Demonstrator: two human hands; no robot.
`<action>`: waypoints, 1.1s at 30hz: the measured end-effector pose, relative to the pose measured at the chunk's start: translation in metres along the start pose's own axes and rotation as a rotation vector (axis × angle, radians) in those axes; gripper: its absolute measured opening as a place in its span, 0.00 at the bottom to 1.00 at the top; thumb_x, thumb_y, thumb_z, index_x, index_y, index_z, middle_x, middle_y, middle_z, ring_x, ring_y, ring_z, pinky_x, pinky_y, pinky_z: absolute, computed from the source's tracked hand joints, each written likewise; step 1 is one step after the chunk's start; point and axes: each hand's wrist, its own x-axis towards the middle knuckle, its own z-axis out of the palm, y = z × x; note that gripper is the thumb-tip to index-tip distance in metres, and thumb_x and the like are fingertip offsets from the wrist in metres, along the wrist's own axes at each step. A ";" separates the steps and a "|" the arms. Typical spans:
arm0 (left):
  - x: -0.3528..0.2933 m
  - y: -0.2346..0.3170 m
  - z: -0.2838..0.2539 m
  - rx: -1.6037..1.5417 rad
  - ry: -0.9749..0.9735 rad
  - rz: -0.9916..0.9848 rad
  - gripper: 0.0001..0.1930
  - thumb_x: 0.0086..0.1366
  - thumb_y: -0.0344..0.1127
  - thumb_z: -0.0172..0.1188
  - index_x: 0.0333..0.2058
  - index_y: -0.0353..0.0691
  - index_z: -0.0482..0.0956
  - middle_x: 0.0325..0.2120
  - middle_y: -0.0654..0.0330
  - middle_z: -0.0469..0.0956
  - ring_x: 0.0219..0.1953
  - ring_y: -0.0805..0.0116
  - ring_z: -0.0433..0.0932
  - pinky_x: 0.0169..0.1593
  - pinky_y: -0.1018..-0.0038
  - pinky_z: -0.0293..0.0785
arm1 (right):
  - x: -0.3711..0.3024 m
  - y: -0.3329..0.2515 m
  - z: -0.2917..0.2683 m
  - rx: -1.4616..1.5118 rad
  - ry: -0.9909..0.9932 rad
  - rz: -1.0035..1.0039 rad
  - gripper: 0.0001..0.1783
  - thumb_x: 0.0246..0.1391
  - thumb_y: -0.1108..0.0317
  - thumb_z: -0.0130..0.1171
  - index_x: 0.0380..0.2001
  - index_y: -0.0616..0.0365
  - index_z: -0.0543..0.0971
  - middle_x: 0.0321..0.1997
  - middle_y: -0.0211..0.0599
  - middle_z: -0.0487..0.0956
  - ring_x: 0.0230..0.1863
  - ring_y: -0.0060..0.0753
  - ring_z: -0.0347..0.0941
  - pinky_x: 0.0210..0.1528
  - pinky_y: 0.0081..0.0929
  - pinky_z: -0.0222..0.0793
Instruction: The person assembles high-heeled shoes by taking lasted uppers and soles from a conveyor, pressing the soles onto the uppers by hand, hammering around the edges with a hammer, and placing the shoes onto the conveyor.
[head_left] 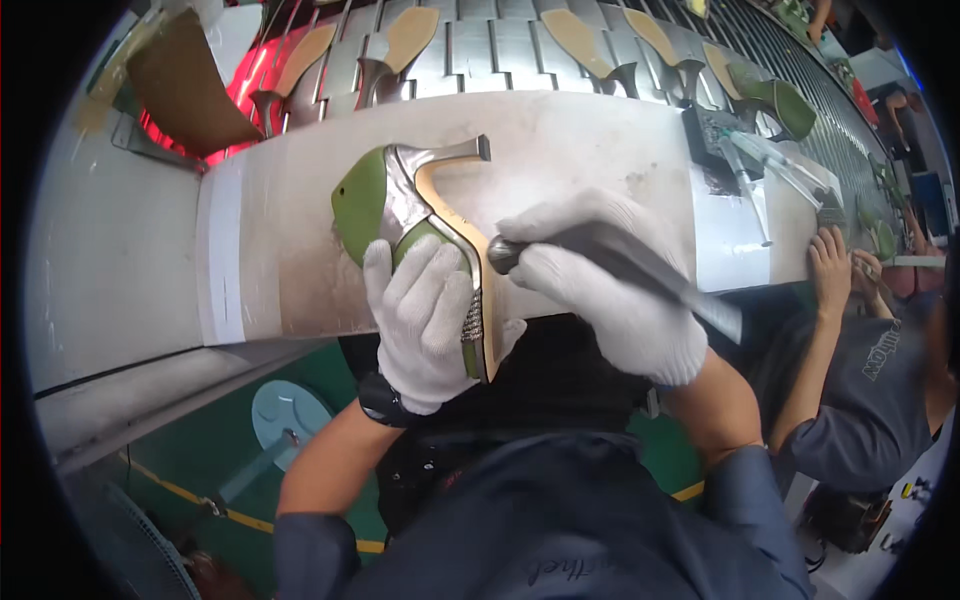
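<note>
A green high-heeled shoe (pixel 358 205) with silver trim and a silver heel is tipped on its side over the bench's near edge. Its tan sole faces right and its heel is at the far end. My left hand (pixel 425 310), in a white knit glove, is closed around the forefoot. In my gloved right hand (pixel 640 300) is a dark tool (pixel 615 250) with a rounded knob end and a broad, paler far end smeared by motion; its exact kind is unclear. The knob is beside the sole; I cannot tell whether they touch.
The pale bench (pixel 600 140) runs across in front of me. Behind it, a slatted metal conveyor (pixel 490 45) carries several shoes. Syringes (pixel 765 160) lie by a dark block at right, near a co-worker's hand (pixel 830 265). A round stool (pixel 290 415) stands lower left.
</note>
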 end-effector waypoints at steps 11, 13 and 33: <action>0.010 -0.010 -0.010 -0.001 0.020 -0.003 0.42 0.67 0.52 0.77 0.68 0.34 0.67 0.62 0.43 0.74 0.67 0.39 0.77 0.81 0.35 0.53 | 0.000 0.001 0.014 0.184 -0.030 0.005 0.17 0.63 0.78 0.71 0.54 0.61 0.83 0.45 0.43 0.88 0.43 0.30 0.88 0.47 0.28 0.83; 0.013 -0.014 -0.029 -0.158 -0.027 -0.014 0.52 0.60 0.47 0.84 0.74 0.32 0.62 0.68 0.40 0.71 0.72 0.35 0.72 0.82 0.38 0.53 | 0.017 0.024 -0.021 -0.652 0.122 -0.247 0.23 0.52 0.78 0.71 0.53 0.61 0.83 0.53 0.50 0.85 0.52 0.57 0.86 0.57 0.40 0.83; 0.032 -0.075 -0.054 -0.668 -0.034 -0.980 0.35 0.70 0.47 0.75 0.64 0.25 0.77 0.60 0.42 0.83 0.64 0.46 0.82 0.70 0.56 0.76 | 0.028 0.005 0.046 1.394 0.265 0.306 0.33 0.73 0.66 0.49 0.77 0.65 0.65 0.73 0.58 0.77 0.69 0.58 0.79 0.69 0.62 0.80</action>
